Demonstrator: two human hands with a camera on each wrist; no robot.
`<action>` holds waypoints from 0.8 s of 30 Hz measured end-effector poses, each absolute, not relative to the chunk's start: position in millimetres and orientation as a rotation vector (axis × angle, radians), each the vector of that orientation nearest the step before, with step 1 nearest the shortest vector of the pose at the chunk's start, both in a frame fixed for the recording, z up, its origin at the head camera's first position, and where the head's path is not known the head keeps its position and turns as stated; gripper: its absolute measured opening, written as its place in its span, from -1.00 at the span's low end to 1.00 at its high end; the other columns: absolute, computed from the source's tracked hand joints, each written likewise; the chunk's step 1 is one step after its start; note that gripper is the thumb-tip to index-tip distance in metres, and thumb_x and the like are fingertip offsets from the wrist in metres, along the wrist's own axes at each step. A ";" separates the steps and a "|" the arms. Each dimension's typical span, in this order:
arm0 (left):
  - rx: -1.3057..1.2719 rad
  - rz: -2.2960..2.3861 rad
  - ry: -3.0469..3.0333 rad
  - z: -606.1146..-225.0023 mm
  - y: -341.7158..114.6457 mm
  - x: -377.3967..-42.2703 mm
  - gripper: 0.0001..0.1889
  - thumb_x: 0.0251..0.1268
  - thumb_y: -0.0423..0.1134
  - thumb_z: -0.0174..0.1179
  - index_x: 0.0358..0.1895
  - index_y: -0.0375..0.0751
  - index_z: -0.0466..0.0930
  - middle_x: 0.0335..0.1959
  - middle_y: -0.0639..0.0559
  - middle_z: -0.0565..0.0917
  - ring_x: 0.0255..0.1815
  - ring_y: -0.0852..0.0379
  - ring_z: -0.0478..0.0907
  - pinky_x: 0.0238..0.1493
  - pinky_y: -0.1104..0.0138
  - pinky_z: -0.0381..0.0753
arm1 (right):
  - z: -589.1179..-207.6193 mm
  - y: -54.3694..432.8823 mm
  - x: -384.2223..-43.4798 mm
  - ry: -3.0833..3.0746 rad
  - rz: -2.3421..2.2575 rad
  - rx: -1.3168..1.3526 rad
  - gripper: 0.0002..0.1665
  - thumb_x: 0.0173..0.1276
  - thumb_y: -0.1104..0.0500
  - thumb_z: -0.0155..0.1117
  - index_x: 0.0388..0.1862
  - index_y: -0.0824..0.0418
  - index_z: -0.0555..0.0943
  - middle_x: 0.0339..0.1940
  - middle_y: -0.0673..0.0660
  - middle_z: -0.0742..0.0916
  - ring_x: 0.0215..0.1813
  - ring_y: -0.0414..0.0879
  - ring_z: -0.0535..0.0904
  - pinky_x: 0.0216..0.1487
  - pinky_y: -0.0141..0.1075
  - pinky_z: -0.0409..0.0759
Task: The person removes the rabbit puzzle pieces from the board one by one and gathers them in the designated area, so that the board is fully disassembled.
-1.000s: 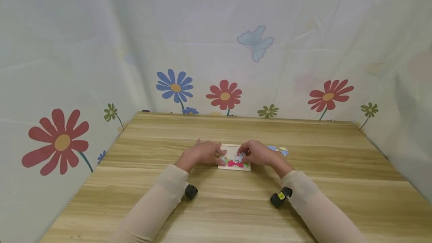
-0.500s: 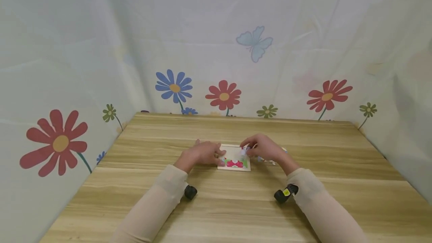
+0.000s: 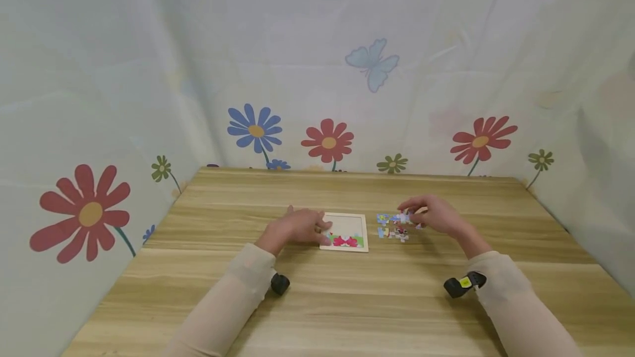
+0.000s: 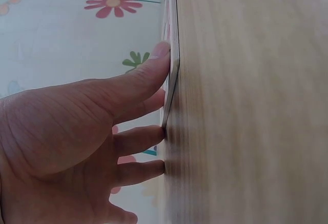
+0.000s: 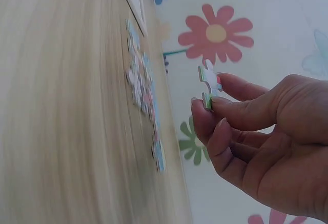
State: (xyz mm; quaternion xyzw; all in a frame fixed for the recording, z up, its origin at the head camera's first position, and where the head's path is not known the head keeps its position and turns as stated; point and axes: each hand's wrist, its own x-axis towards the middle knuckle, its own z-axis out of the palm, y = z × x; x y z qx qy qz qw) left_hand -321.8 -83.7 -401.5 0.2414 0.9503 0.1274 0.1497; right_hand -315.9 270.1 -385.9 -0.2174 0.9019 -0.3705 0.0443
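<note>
A shallow jigsaw tray [image 3: 347, 223] lies flat on the table, its pale base bare at the back. Joined pieces with a red and green picture [image 3: 344, 241] fill its near side. My left hand [image 3: 297, 225] rests at the tray's left side; in the left wrist view the thumb [image 4: 156, 62] presses on the rim and the extended fingers touch the edge and tabletop. Right of the tray, my right hand [image 3: 436, 215] pinches a puzzle piece [image 5: 209, 83] between thumb and fingers, raised off the table. Loose puzzle pieces [image 3: 383, 232] lie below and beside it.
The wood-grain table [image 3: 342, 302] runs back to a pale curtain [image 3: 278, 32] printed with flowers and butterflies. A small black camera [image 3: 280, 284] sits on the left wrist and another camera [image 3: 456, 287] on the right.
My right hand has moved right, from over the tray to above the loose pieces, with a puzzle piece pinched. Those loose pieces are now uncovered. My left hand stays at the tray.
</note>
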 end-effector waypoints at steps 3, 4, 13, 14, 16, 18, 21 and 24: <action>0.693 0.368 2.733 -401.3 -84.5 -322.1 -0.35 0.23 0.19 0.31 0.39 0.15 0.48 0.54 0.02 0.25 0.55 -0.07 0.15 0.43 -0.34 -0.26 | -383.7 284.3 -313.4 2.760 -1.131 -0.615 -0.66 0.41 0.43 0.21 0.14 0.40 0.64 -0.14 0.24 0.68 -0.22 0.04 0.64 -0.27 -0.11 0.64; 0.695 0.369 2.734 -401.1 -84.6 -322.0 -0.35 0.23 0.20 0.31 0.39 0.15 0.48 0.54 0.02 0.25 0.55 -0.07 0.16 0.43 -0.34 -0.25 | -383.3 288.3 -312.8 2.757 -1.130 -0.603 -0.66 0.41 0.43 0.21 0.14 0.41 0.64 -0.12 0.25 0.68 -0.23 0.03 0.64 -0.26 -0.11 0.64; 0.704 0.357 2.729 -403.5 -85.1 -322.4 -0.36 0.26 0.20 0.30 0.39 0.15 0.47 0.54 0.02 0.25 0.55 -0.08 0.14 0.43 -0.35 -0.25 | -392.1 305.1 -312.2 2.684 -0.998 -0.592 -0.69 0.28 0.50 0.27 -0.02 0.36 0.73 -0.18 0.17 0.74 -0.23 -0.02 0.55 -0.32 -0.29 0.58; 0.706 0.357 2.730 -403.9 -85.0 -322.5 -0.36 0.26 0.20 0.29 0.39 0.15 0.47 0.54 0.02 0.25 0.55 -0.07 0.14 0.43 -0.35 -0.25 | -392.7 304.8 -311.8 2.677 -0.988 -0.605 -0.70 0.27 0.50 0.27 -0.04 0.36 0.74 -0.19 0.16 0.74 -0.23 -0.02 0.55 -0.31 -0.28 0.58; 0.711 0.357 2.730 -404.3 -84.8 -322.3 -0.36 0.26 0.20 0.29 0.39 0.15 0.47 0.54 0.02 0.25 0.55 -0.07 0.14 0.43 -0.34 -0.25 | -394.0 303.2 -311.1 2.662 -0.972 -0.599 -0.71 0.26 0.50 0.27 -0.06 0.35 0.74 -0.26 0.14 0.71 -0.26 -0.03 0.52 -0.33 -0.27 0.57; 0.712 0.358 2.731 -404.3 -84.6 -322.4 -0.36 0.26 0.20 0.29 0.40 0.15 0.47 0.54 0.02 0.25 0.55 -0.07 0.14 0.43 -0.34 -0.25 | -394.8 300.6 -310.1 2.646 -0.961 -0.596 -0.71 0.24 0.49 0.27 -0.08 0.35 0.73 -0.30 0.14 0.69 -0.29 -0.04 0.51 -0.35 -0.26 0.56; 0.714 0.359 2.734 -404.4 -84.6 -323.1 -0.36 0.26 0.20 0.29 0.40 0.15 0.47 0.54 0.02 0.25 0.55 -0.07 0.15 0.43 -0.34 -0.25 | -396.0 296.3 -309.2 2.647 -0.936 -0.574 -0.72 0.20 0.48 0.29 -0.11 0.35 0.73 -0.35 0.13 0.66 -0.33 -0.06 0.49 -0.38 -0.27 0.54; 0.714 0.361 2.736 -404.4 -85.0 -323.7 -0.36 0.26 0.20 0.30 0.40 0.15 0.47 0.54 0.02 0.26 0.55 -0.07 0.16 0.43 -0.34 -0.25 | -396.5 292.2 -308.4 2.670 -0.914 -0.542 -0.74 0.21 0.47 0.29 -0.12 0.34 0.73 -0.36 0.12 0.66 -0.37 -0.08 0.51 -0.39 -0.26 0.53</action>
